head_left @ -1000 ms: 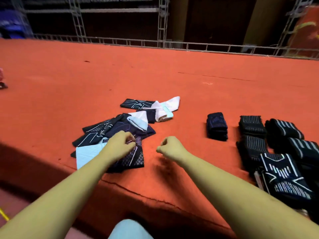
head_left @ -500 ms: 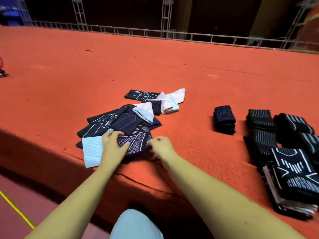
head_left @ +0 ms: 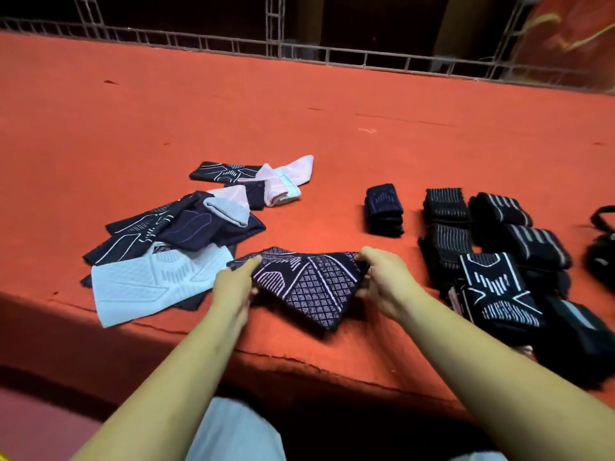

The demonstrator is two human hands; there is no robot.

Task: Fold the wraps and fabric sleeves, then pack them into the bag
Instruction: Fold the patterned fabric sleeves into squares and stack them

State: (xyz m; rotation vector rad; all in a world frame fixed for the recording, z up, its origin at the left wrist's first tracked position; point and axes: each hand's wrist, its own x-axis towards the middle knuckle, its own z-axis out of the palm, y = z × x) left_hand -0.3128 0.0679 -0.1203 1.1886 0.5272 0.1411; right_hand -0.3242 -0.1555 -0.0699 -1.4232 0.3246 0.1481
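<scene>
A dark navy fabric sleeve with a pale grid pattern (head_left: 309,287) is stretched between both hands near the front edge of the red carpeted platform (head_left: 332,128). My left hand (head_left: 233,287) pinches its left end and my right hand (head_left: 382,281) grips its right end. To the left lies a loose pile of unfolded sleeves (head_left: 179,227), with a light blue one (head_left: 146,287) nearest. Folded dark wraps (head_left: 492,234) are stacked at the right, one folded navy piece (head_left: 384,209) standing apart. A black bag (head_left: 602,251) shows partly at the right edge.
More unfolded navy and pink sleeves (head_left: 259,178) lie further back. A metal truss rail (head_left: 299,54) runs along the platform's far side. The platform's front edge (head_left: 299,357) drops off just below my forearms.
Both hands took hold of the patterned navy sleeve in the pile, pulled it out to the right and spread it between them. The view has tilted down and closer.
</scene>
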